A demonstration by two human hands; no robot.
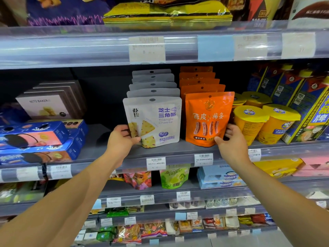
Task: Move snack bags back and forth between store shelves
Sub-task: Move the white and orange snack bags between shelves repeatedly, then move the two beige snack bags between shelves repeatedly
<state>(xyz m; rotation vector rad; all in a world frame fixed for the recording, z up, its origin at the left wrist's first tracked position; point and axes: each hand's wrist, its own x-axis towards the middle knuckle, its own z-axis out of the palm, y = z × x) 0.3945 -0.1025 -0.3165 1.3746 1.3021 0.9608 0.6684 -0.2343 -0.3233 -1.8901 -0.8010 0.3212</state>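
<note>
A white Triangle Cheese snack bag (156, 120) stands upright at the front of a row of like bags on the middle shelf (170, 152). My left hand (121, 138) grips its lower left corner, thumb across the front. Beside it to the right stands an orange snack bag (208, 118), first in a row of orange bags. My right hand (231, 139) grips its lower right corner, thumb on the front and fingers behind. Both bags rest on the shelf.
Blue cookie boxes (39, 138) and white boxes (48, 106) fill the shelf's left side. Yellow cups (263, 122) and tall blue boxes (299, 97) crowd the right. A yellow bag (167, 13) lies on the shelf above. Lower shelves hold more snack bags (174, 177).
</note>
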